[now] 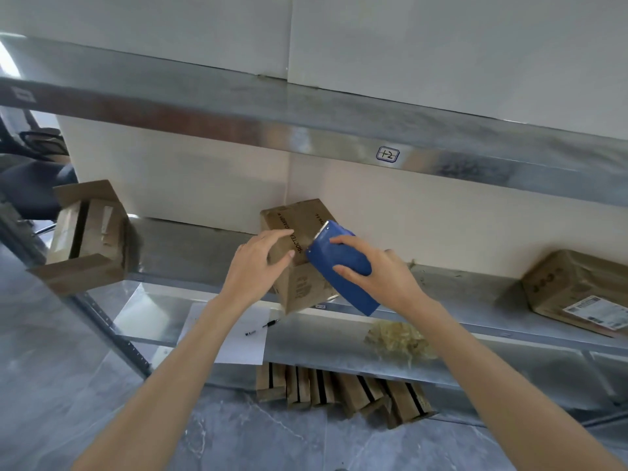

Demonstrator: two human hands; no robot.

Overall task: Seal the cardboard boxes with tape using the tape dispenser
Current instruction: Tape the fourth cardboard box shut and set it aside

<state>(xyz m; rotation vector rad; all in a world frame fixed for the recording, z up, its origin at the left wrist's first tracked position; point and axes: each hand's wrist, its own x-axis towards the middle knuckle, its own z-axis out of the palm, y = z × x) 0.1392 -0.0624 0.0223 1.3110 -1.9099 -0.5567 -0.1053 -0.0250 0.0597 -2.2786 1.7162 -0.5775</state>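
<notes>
Taping: a person works a blue tape dispenser (339, 266) over the top of a small cardboard box (302, 290) at the front edge of a metal shelf (190, 253).
Right hand (377, 277): wrapped around the dispenser's body, fingers over the top and thumb lower down. The metal-edged end is tipped down onto the lid, probably so the tape meets the seam.
Left hand (258, 263): laid on the lid with fingers nearly straight and the thumb against the near corner. It grips nothing and looks to be a brace, so the box cannot slide back or twist under the dispenser's push.
Hands: close together on the same box, not touching each other.
Box position: turned corner-on to the person, its near corner at the shelf lip (likely pulled forward for reach).
Tape: too blurred to tell whether a strip is already down.
Waiting work: an open box (88, 232) at the shelf's left end has its flaps up. A labelled box (574, 294) sits well apart to the right.
Lower shelf: a sheet of paper (231, 345) with a pen (263, 328) on it, and a crumpled yellowish wad (397, 338).
Below the lower shelf: flattened cartons (339, 392) stacked on edge.
</notes>
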